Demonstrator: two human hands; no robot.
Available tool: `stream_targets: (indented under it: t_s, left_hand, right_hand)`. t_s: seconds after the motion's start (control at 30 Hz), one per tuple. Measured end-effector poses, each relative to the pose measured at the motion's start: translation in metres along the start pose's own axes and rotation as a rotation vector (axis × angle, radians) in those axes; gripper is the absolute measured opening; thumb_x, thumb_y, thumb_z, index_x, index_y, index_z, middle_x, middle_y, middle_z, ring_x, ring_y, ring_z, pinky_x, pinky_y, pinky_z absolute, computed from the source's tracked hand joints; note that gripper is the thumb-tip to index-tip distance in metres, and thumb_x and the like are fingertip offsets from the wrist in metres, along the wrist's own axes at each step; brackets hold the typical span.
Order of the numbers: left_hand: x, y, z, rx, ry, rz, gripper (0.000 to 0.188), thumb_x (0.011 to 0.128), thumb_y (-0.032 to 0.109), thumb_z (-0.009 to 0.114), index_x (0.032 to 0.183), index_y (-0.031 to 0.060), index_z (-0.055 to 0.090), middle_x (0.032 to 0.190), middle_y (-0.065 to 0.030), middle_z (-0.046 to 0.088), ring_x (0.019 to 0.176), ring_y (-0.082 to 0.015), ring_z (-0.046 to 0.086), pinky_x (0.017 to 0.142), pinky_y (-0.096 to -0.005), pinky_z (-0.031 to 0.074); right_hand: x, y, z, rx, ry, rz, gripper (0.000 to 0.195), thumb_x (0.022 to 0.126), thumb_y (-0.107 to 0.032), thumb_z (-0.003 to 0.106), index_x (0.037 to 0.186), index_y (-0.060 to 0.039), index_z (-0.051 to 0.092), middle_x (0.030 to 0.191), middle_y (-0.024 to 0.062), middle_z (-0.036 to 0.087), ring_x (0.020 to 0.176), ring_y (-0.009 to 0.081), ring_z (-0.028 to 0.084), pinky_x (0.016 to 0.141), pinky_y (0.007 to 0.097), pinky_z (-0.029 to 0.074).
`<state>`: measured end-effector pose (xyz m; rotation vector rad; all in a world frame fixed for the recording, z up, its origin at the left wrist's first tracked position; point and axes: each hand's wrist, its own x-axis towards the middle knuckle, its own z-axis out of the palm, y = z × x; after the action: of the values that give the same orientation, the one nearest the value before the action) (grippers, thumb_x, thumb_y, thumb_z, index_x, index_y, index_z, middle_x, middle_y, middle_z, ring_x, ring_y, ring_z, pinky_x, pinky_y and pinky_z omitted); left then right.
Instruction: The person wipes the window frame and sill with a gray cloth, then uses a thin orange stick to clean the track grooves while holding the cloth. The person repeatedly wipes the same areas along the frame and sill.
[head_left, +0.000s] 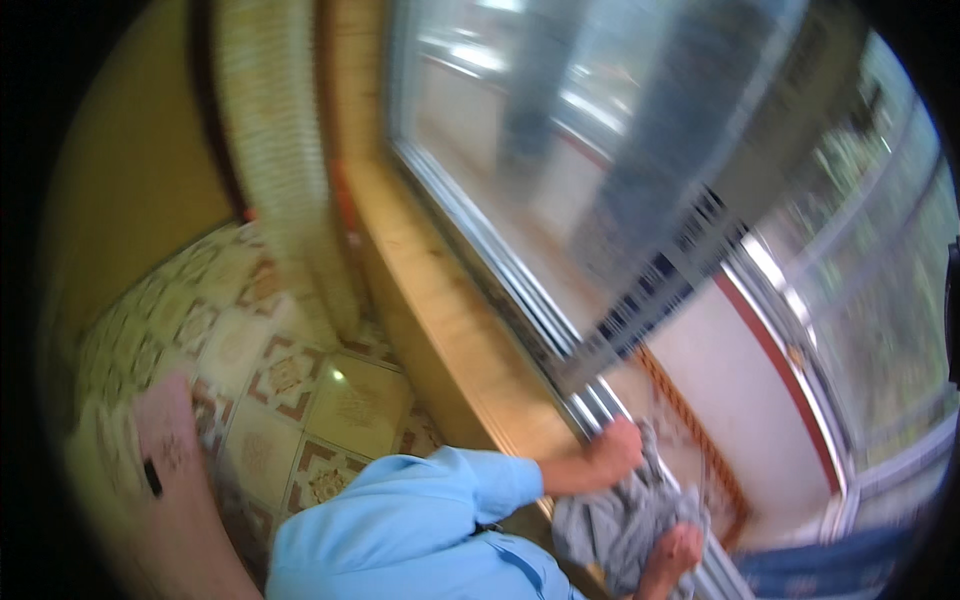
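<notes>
My left hand (619, 450) is closed like a fist around one end of a crumpled grey cloth (611, 525), right over the metal window track (592, 409). Lower in the view, my right hand (679, 551) grips the same cloth farther along the track. Between the two hands the cloth bunches and drapes over the wooden sill (442, 330). Light blue sleeves cover my upper arms. A sliding glass window pane (510, 187) with a grey frame edge bearing printed marks (667, 277) stands just beyond my left hand.
Outside the opening are a white wall with a red stripe (772, 375) and further windows (862, 300). A twisted orange rope-like strip (694, 427) runs along the floor there. To the left are patterned floor tiles (285, 375), a curtain (277, 150) and a pink surface (176, 510) with a black object (152, 477).
</notes>
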<state>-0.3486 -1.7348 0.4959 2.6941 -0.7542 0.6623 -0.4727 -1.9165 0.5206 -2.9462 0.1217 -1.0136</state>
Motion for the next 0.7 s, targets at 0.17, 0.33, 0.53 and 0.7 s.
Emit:
stream_targets:
  t_s: [0.17,0.33,0.53,0.7]
  left_hand:
    - [0.000,-0.025,-0.019,-0.260,0.192,0.117,0.015,0.067,0.020,0.057,0.057,0.0096,0.058,0.064,-0.0088,0.053,0.068,-0.0266,0.054,0.064,-0.0404,0.042]
    - [0.007,-0.032,-0.027,-0.322,0.038,0.060,0.022,0.081,0.022,0.054,0.066,0.0065,0.053,0.068,-0.0114,0.053,0.069,-0.0305,0.054,0.063,-0.0433,0.044]
    - [0.012,-0.031,-0.021,-0.366,-0.188,-0.066,0.030,0.089,0.028,0.041,0.079,0.0049,0.057,0.083,-0.0144,0.060,0.082,-0.0356,0.056,0.069,-0.0461,0.044]
    - [0.012,-0.050,-0.008,-0.468,-0.269,-0.142,0.039,0.093,0.032,0.033,0.087,0.0024,0.058,0.094,-0.0197,0.060,0.091,-0.0401,0.054,0.077,-0.0479,0.042]
  right_hand:
    - [0.014,-0.031,0.008,0.275,0.059,0.063,0.022,0.082,-0.012,0.042,0.061,-0.0052,0.046,0.060,0.0135,0.048,0.054,0.0321,0.048,0.048,0.0426,0.038]
    - [0.028,-0.058,0.024,0.282,0.162,0.073,0.019,0.079,-0.010,0.047,0.063,-0.0027,0.041,0.061,0.0142,0.046,0.059,0.0337,0.050,0.051,0.0433,0.039]
    - [0.038,-0.077,0.047,0.579,0.064,0.390,0.017,0.081,-0.012,0.043,0.068,-0.0021,0.044,0.067,0.0199,0.051,0.061,0.0384,0.053,0.052,0.0452,0.039]
    - [0.043,-0.100,0.052,1.085,-0.014,0.866,0.028,0.085,-0.023,0.044,0.074,0.0005,0.053,0.064,0.0133,0.048,0.059,0.0194,0.042,0.059,0.0343,0.039]
